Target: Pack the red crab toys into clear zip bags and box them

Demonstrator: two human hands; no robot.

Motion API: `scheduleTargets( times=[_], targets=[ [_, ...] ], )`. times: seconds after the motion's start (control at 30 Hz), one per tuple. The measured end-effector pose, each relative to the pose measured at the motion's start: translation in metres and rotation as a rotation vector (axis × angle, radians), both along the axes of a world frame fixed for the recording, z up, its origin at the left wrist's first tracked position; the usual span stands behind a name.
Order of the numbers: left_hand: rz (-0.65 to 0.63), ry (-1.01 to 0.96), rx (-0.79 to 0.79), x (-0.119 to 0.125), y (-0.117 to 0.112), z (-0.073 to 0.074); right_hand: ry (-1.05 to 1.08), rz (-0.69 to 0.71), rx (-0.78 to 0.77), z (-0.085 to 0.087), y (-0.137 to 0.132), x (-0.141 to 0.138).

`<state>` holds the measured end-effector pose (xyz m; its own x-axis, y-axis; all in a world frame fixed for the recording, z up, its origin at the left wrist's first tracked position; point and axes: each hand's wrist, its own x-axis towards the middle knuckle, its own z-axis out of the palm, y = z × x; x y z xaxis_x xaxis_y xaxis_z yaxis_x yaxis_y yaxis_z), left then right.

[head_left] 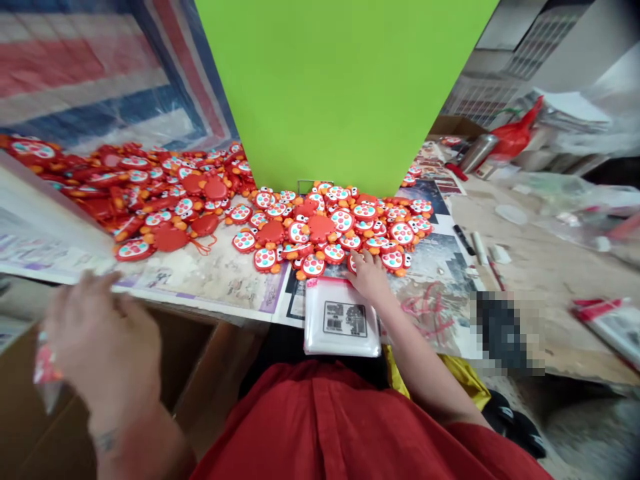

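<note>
My right hand point(371, 277) is at the front edge of a pile of red, crab-like toys point(323, 228), which have white faces with coloured dots, bulging eyes and orange feet. Its thumb and fingers close around one small toy point(352, 263). Just below, a stack of clear plastic bags point(343, 319) with a printed black label overhangs the table edge. My left hand point(107, 343), smeared by motion, is over an open cardboard box point(30, 427). Against its left side shows a clear bag with something red inside point(47, 367); the fingers' underside is hidden.
A tall green panel point(345, 93) rises behind the pile. More red toys point(165, 193) lie heaped at the left beside a pale board point(50, 207). At right are a marker point(464, 240), a metal flask point(479, 153), a red bag point(517, 137) and plastic packaging point(607, 327).
</note>
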<state>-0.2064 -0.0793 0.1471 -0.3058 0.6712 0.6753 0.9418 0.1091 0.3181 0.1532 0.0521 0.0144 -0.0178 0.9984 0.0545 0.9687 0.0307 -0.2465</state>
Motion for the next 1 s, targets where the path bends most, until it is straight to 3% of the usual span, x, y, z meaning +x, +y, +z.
scheduleTargets(
  times=[0.07,0.13,0.23,0.3,0.4,0.47,0.57,0.7,1.0],
  targets=[
    [-0.138,0.086,-0.083,0.026,0.017,-0.021,-0.027,-0.033,-0.062,0.003,0.003,-0.006],
    [-0.500,0.124,-0.213,0.066,0.037,-0.047,-0.034,-0.042,-0.094,0.005,0.009,-0.006],
    [-0.855,0.048,-0.449,0.134,0.058,-0.083,0.002,-0.018,-0.071,0.002,0.016,0.003],
    [-0.938,0.006,-0.551,0.172,0.066,-0.100,0.119,0.046,-0.013,-0.003,0.019,0.014],
    [-0.874,0.048,-0.641,0.207,0.073,-0.117,0.373,0.097,0.126,-0.011,0.018,0.033],
    [-0.774,0.121,-0.662,0.216,0.075,-0.124,0.482,0.039,0.222,-0.017,0.014,0.047],
    [-0.685,0.186,-0.658,0.219,0.078,-0.132,0.512,-0.050,0.298,-0.023,0.006,0.064],
    [-0.694,0.207,-0.639,0.217,0.082,-0.137,0.511,-0.063,0.261,-0.025,-0.005,0.075],
    [-0.683,0.223,-0.664,0.215,0.093,-0.139,0.835,-0.132,0.334,-0.002,-0.025,0.074]
  ],
)
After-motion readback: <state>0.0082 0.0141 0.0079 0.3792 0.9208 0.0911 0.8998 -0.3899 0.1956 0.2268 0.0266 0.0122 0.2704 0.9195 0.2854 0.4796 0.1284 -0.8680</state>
